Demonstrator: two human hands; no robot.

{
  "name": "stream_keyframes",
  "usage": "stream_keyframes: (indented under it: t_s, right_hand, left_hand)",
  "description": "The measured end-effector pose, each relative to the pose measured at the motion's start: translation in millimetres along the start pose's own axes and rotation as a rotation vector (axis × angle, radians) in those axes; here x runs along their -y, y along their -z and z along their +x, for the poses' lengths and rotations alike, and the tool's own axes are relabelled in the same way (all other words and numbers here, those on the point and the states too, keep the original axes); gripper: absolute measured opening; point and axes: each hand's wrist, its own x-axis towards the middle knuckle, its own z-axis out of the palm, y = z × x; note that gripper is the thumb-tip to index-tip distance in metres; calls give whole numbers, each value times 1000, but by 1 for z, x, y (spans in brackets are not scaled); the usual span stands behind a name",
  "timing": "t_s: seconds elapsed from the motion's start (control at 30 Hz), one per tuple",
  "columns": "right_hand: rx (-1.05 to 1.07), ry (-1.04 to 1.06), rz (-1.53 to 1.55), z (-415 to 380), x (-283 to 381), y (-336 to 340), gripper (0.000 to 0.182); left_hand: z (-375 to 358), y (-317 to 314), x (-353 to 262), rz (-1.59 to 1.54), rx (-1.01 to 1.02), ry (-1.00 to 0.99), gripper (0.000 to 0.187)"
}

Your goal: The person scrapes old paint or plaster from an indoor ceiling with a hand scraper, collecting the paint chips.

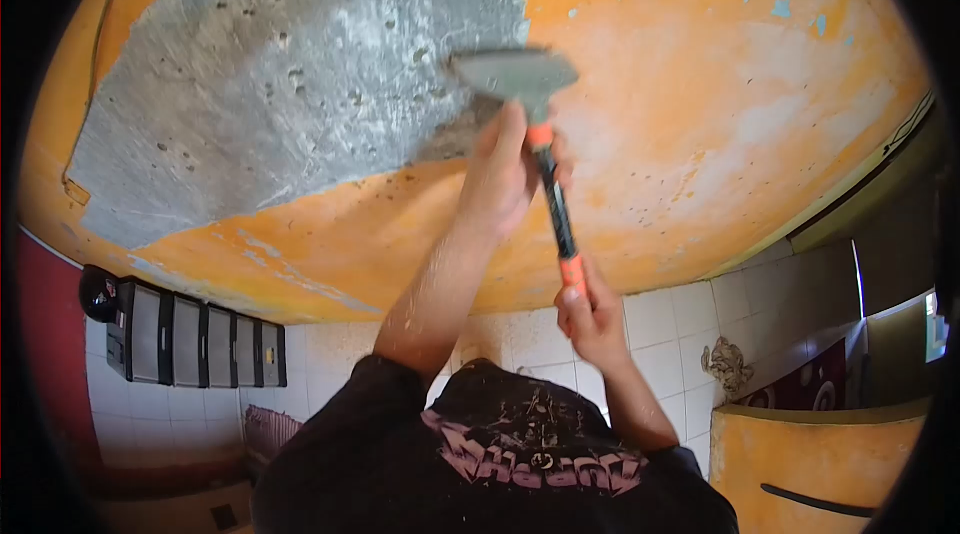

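Note:
A long-handled scraper (513,71) with a wide grey blade and a black and orange handle is held up before the wall (640,134). My left hand (503,172) is closed around the upper handle just below the blade, its thumb pointing up toward the head. Lower down, my right hand (593,317) wraps the orange end of the handle. The blade overlaps the border between a bare grey patch (330,64) and orange paint, and its outline is slightly blurred. Small pits and scratch marks cover the grey patch.
A black and grey drawer unit (190,334) stands at the left with a dark helmet-like object (98,292) beside it. A crumpled cloth (727,366) lies on the white tiled floor (660,359). A low orange partition (800,454) is at lower right. A cable (95,64) runs down the wall's left side.

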Motion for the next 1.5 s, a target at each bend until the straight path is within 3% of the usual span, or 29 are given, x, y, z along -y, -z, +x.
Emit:
stream_keyframes:
  t_s: [0.13,0.27,0.37,0.5,0.63,0.77,0.8,0.93,1.03,1.2,1.33,1.5]
  right_hand:
    - [-43,40,-39,5,5,-2,54]
    - [17,-81,-10,-14,-11,0,54]
    - [20,39,-84,2,7,6,52]
    - [-24,43,-20,10,22,0,49]
    - [16,-44,11,-15,-11,-3,52]
    - [42,37,-77,10,11,10,51]
    - [23,45,28,16,35,3,51]
    - [-10,98,-107,13,23,5,51]
    - [25,-23,5,-8,10,0,51]
    - [70,67,63,20,65,5,53]
    - [31,67,-49,13,40,6,54]
    - [75,6,76,-1,34,3,55]
  left_hand:
    - [6,-7,-4,-49,11,-6,46]
    - [-16,13,20,-47,-9,2,46]
    - [1,-7,0,22,-29,-21,46]
    - [12,-17,-10,-2,-11,-51,46]
    - [-16,10,20,-45,-53,15,45]
    - [8,-18,-9,41,-39,-50,45]
    - [18,-25,-17,70,32,-117,44]
    - [13,-23,-12,-52,-11,-69,43]
    - [-7,-13,1,-58,-67,4,43]
    - [28,-40,-32,102,30,-127,46]
    - [18,-31,-20,36,6,-114,47]
    - [11,-19,-5,31,-11,-104,46]
